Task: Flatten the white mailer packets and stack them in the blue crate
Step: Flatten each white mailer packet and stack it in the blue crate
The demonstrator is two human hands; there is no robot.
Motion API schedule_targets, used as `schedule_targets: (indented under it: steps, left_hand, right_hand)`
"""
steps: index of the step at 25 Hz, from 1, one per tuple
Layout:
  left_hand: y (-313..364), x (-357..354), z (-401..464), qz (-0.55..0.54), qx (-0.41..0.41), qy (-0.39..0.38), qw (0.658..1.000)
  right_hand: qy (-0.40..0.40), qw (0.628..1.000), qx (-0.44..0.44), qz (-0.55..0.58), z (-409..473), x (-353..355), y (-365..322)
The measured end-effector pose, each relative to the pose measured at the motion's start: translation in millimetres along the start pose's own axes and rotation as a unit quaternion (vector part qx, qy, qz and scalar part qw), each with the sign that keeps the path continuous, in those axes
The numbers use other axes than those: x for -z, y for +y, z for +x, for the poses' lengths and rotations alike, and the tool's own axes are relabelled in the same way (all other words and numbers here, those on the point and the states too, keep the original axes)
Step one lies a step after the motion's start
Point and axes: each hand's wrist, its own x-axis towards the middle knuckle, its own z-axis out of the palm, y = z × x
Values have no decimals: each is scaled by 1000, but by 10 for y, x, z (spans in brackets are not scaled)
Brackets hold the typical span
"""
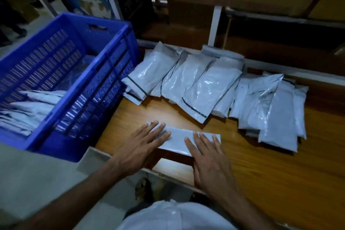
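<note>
We press both palms flat, fingers straight and spread, gripping nothing: left hand (142,144) and right hand (207,157) on one white mailer packet (180,139) lying on the wooden table (261,164), beside the blue crate (61,80)

No text, label or number on anything here is readable.
</note>
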Motion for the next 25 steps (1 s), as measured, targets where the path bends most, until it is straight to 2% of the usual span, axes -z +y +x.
schedule_targets:
  steps: [3, 7, 11, 21, 25]
  left_hand:
    - [-74, -255, -151, -16, -7, -65, 998]
    - [-106, -263, -146, -95, 5, -53, 994]
    - [156, -372, 320, -154, 43, -23, 987]
    - [166, -614, 439, -147, 58, 10, 987]
    - [213, -571, 473, -176, 67, 11, 982]
  right_hand:
    - [-68, 995, -55, 45, -196, -323, -206]
    - [-11, 984, -108, 143, -185, -338, -325]
    - [-2, 978, -181, 103, 151, -429, -267]
    - [-12, 983, -180, 40, 220, -592, -260]
    - [14, 981, -164, 101, 172, -539, -218]
